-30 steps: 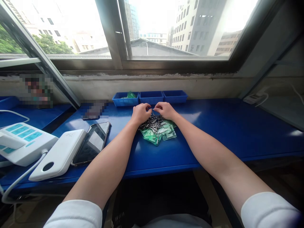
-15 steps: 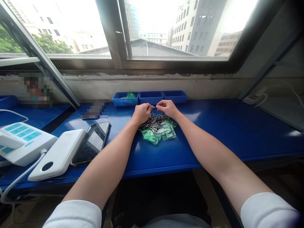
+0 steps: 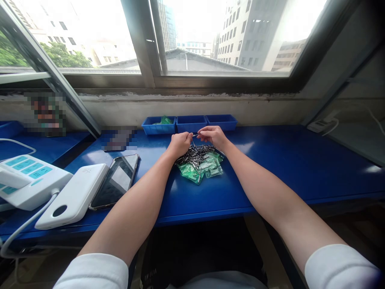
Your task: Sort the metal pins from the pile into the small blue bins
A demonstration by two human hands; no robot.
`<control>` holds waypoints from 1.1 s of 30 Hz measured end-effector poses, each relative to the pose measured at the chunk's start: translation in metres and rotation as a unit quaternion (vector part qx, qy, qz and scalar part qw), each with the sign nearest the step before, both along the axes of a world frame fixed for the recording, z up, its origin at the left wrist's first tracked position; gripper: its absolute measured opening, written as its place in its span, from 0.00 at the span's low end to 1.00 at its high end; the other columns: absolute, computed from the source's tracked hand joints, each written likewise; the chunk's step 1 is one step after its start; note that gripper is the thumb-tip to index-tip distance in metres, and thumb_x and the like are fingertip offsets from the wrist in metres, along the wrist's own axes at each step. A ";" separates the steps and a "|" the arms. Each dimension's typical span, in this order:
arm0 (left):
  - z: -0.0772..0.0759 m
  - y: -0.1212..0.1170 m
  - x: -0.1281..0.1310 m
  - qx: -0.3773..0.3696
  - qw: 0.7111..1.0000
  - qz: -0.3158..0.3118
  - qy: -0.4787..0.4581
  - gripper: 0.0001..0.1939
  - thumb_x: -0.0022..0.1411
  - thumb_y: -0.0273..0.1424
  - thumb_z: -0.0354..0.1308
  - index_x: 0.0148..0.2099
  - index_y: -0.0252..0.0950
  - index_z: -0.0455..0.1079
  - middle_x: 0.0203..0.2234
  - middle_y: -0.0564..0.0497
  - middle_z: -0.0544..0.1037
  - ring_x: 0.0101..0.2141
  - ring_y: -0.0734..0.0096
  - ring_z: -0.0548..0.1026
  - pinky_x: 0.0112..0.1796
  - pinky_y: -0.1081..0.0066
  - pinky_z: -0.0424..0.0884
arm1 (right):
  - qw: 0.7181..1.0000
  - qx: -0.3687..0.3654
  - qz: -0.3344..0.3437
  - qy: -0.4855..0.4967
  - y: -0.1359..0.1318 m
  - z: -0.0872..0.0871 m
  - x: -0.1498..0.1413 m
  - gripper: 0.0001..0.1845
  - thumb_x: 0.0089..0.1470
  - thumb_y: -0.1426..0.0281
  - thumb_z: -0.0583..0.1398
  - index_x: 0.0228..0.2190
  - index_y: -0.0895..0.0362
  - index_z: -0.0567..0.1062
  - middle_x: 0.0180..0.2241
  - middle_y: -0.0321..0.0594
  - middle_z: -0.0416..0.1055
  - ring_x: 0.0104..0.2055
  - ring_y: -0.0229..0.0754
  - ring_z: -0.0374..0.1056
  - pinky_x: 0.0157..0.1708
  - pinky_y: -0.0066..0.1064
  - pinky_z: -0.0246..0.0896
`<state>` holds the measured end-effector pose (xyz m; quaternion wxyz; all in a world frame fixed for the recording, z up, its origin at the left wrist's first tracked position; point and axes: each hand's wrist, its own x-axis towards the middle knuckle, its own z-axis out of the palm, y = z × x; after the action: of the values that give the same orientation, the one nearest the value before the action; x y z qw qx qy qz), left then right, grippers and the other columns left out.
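**Slim metal piece [image 3: 195, 135] held in fingertips at far side of heap [image 3: 197, 156]**

Handling: the piece is judged light, rigid and not readily damaged, though its smooth-looking surface may slip or roll between the fingers. A fingertip pinch near each end is judged the soundest hold.

Grip: the left hand [image 3: 180, 143] is curled, thumb and forefinger pressed together on one end. The right hand [image 3: 214, 135] pinches the other end between thumb and forefinger. Whether the piece is a single part or two joined could not be determined.

Location: the piece is over, or just beyond, the far edge of the heap; which of these cannot be told.

Appearance: short, narrow and metallic, partly hidden by the fingers; finer detail is too small to read. The heap consists of similar shiny grey rods, lying crosswise in no order. Green plastic bags [image 3: 190, 174] extend from the heap's near side. Behind the heap stand three blue bins [image 3: 191, 125], the leftmost containing green material.
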<state>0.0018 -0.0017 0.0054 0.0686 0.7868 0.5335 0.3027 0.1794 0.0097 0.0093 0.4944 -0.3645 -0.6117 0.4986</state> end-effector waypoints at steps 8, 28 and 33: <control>0.003 -0.001 0.001 -0.019 1.000 0.007 0.011 0.24 0.66 0.40 0.39 0.25 0.37 0.69 0.25 0.48 0.77 0.32 0.65 0.74 0.34 0.70 0.64 | 0.998 -0.026 0.060 0.023 -0.001 -0.001 0.007 0.12 0.42 0.63 0.63 0.27 0.58 0.78 0.29 0.43 0.77 0.27 0.39 0.69 0.24 0.28 0.60; -0.001 -0.002 -0.001 -0.019 0.998 0.044 0.042 0.12 0.61 0.38 0.50 0.40 0.39 0.71 0.39 0.48 0.79 0.43 0.58 0.73 0.46 0.61 0.60 | 0.785 0.183 -0.399 -0.438 0.020 -0.011 0.035 0.25 0.52 0.68 0.53 0.52 0.61 0.68 0.51 0.50 0.68 0.53 0.55 0.55 0.50 0.47 0.53; -0.002 0.000 -0.002 -0.026 0.997 0.043 0.060 0.13 0.61 0.38 0.50 0.40 0.39 0.72 0.39 0.48 0.78 0.43 0.58 0.72 0.47 0.60 0.60 | 0.758 0.122 -0.396 -0.503 0.023 -0.013 0.032 0.34 0.48 0.68 0.56 0.58 0.59 0.59 0.62 0.47 0.54 0.55 0.57 0.49 0.49 0.50 0.51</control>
<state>0.0003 -0.0019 0.0032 0.0436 0.7782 0.5772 0.2436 0.2116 0.0332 -0.0041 0.3094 -0.7095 -0.6287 -0.0755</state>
